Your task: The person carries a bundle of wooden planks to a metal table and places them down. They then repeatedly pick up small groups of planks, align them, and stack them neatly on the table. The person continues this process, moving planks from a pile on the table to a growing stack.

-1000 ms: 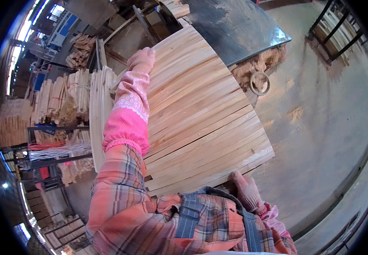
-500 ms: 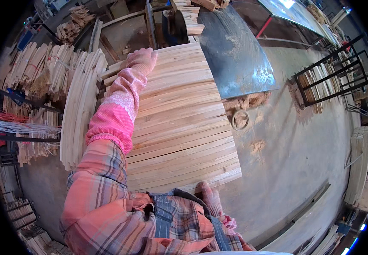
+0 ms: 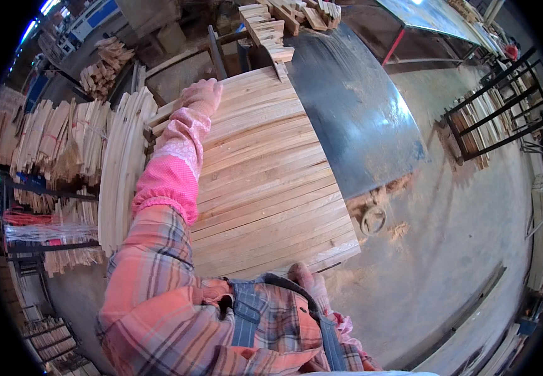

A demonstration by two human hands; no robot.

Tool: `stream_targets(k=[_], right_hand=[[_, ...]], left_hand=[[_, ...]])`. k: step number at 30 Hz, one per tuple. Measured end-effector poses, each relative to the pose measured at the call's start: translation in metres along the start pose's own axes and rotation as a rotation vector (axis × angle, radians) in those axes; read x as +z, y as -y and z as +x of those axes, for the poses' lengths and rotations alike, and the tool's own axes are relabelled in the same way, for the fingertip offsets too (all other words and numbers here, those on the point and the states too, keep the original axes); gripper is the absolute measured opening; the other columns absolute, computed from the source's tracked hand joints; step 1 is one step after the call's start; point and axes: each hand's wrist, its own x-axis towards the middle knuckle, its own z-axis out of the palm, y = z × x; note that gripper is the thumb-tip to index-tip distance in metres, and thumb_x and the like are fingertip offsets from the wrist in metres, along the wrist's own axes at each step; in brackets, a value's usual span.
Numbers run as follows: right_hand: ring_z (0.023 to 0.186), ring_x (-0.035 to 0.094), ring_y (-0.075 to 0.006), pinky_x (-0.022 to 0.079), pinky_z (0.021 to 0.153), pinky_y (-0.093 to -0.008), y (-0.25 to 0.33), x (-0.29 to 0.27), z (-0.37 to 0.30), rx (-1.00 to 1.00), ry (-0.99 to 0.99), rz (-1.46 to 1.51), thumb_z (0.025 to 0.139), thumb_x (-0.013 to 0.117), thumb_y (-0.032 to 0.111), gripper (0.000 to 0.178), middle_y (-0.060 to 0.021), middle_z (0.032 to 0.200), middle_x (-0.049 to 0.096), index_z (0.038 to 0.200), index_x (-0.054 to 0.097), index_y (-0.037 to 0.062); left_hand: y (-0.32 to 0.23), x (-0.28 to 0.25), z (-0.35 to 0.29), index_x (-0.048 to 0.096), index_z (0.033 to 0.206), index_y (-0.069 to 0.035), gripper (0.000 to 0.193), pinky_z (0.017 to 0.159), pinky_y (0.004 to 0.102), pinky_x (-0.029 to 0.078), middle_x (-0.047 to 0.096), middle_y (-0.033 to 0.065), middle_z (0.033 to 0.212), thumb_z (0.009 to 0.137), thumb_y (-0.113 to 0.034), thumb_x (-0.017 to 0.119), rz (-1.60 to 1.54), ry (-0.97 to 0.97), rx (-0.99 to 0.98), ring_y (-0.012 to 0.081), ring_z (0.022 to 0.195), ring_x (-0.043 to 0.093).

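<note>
A wide row of pale wooden strips lies side by side in front of me, their right ends forming a slanting edge. My left hand, below a pink dotted sleeve cover, is at the far left of the row, its fingers bent over the outermost strips. Low in the view, my right hand is closed against the near edge by the right corner; its fingers are partly hidden. At the far right corner, a dark blade-like metal part stands against the strips.
A sawdust-streaked metal tabletop adjoins the strips' right ends, with a handwheel below it. Bundled wood is stacked on the left, beside longer strips. Cut pieces lie beyond. A black metal rack stands at right.
The view has shifted. Against the metal tabletop, the row of strips has moved away from me along with both hands, and its far corner now meets the blade-like part.
</note>
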Motion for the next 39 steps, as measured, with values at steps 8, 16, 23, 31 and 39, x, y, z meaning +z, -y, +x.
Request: stream_targets(k=[8,16,23,31,39], right_hand=[[0.072,0.068,-0.0379,0.051,0.059,-0.046,0.046,0.036,0.065,-0.372,-0.011,-0.211,0.1,0.056,0.029,0.022,-0.0198,0.078,0.067,0.103,0.062,0.0083],[0.055,0.054,-0.0132,0.041,0.052,-0.0291,0.166,0.086,0.095,0.146,-0.013,0.287,0.095,0.064,0.039,0.042,-0.0043,0.067,0.062,0.081,0.07,0.0007],[0.054,0.056,-0.0116,0.044,0.05,-0.0259,0.239,0.121,0.131,0.138,0.002,0.283,0.097,0.063,0.029,0.031,-0.0046,0.066,0.062,0.086,0.068,0.0011],[0.053,0.058,-0.0121,0.044,0.048,-0.0262,0.295,0.143,0.182,-0.042,-0.019,0.132,0.096,0.063,0.026,0.026,-0.0036,0.066,0.062,0.081,0.065,0.0043],[0.056,0.061,-0.0117,0.047,0.049,-0.0268,0.349,0.173,0.21,0.08,-0.03,0.33,0.096,0.067,0.037,0.037,-0.0045,0.067,0.063,0.081,0.069,0.0033]], left_hand=[[0.034,0.01,0.114,0.067,0.124,-0.018,0.045,0.102,0.0527,0.049,0.069,0.0141,0.129,0.105,-0.047,0.038,0.015,-0.021,-0.007,0.038,0.123,0.063],[0.074,0.021,0.207,0.065,0.132,-0.018,0.05,0.107,0.0536,0.046,0.064,0.0151,0.137,0.103,-0.051,0.041,-0.067,-0.021,-0.029,0.0405,0.129,0.058],[0.105,0.023,0.299,0.068,0.133,-0.018,0.055,0.107,0.0556,0.046,0.064,0.0109,0.141,0.103,-0.054,0.039,-0.034,-0.03,-0.06,0.0363,0.133,0.058],[0.121,0.031,0.386,0.064,0.137,-0.017,0.054,0.108,0.0539,0.047,0.06,0.0103,0.146,0.105,-0.047,0.034,0.064,0.051,0.11,0.0371,0.133,0.057],[0.167,0.037,0.496,0.059,0.142,-0.013,0.062,0.113,0.0557,0.04,0.056,0.0179,0.147,0.104,-0.053,0.03,-0.049,0.101,0.169,0.0402,0.138,0.051]])
